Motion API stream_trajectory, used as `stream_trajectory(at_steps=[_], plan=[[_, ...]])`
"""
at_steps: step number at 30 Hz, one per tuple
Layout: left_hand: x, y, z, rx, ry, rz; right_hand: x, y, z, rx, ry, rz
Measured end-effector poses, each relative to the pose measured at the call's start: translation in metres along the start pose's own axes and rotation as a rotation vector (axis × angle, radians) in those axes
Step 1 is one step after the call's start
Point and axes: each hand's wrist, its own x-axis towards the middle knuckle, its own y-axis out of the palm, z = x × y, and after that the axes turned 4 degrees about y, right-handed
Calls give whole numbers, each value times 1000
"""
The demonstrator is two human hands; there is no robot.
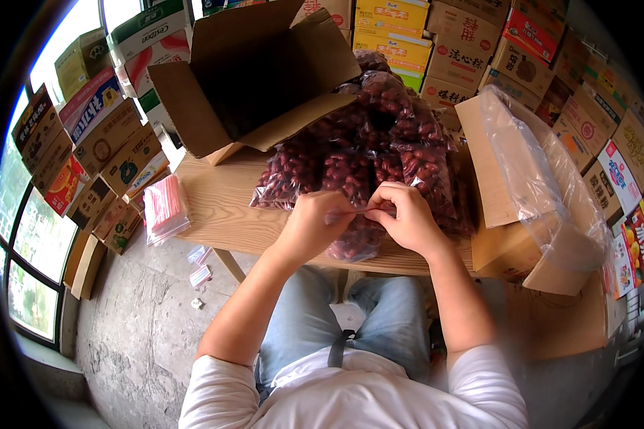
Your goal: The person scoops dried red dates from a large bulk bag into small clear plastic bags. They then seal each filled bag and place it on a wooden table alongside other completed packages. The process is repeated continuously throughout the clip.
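Note:
Both my hands meet at the front edge of the wooden table [218, 204], pinching the top edge of a clear plastic bag of red dates [353, 247]. My left hand [313, 223] has thumb and fingers closed on one side of that edge. Close beside it, my right hand [408, 214] grips the other side, fingertips nearly touching the left. Dark red dates show in the lower part of the bag, below my hands. Just beyond lies a heap of similar filled date bags [347, 171], piled higher toward the back.
An open cardboard box [182, 107] lies tipped at the back left. A pack of red-striped clear bags [166, 204] sits at the table's left corner. On the right stands a carton [490, 164] with a plastic liner [533, 164]. Stacked cartons [461, 43] line the back. Scraps [200, 275] lie on the floor.

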Motion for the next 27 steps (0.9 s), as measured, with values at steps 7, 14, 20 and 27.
stream_trajectory(at_steps=[7, 14, 20, 27], plan=[[0, 0, -2, -5, -14, -4, -1, 4, 8, 101, 7, -18], [-5, -4, -8, -37, -58, -76, 0, 7, 5, 33, 6, -18], [-20, -30, 8, 41, -88, 1, -1, 5, 5, 106, 11, -8], [-22, -39, 10, 114, -101, 45, 1, 6, 2, 158, 31, 9]])
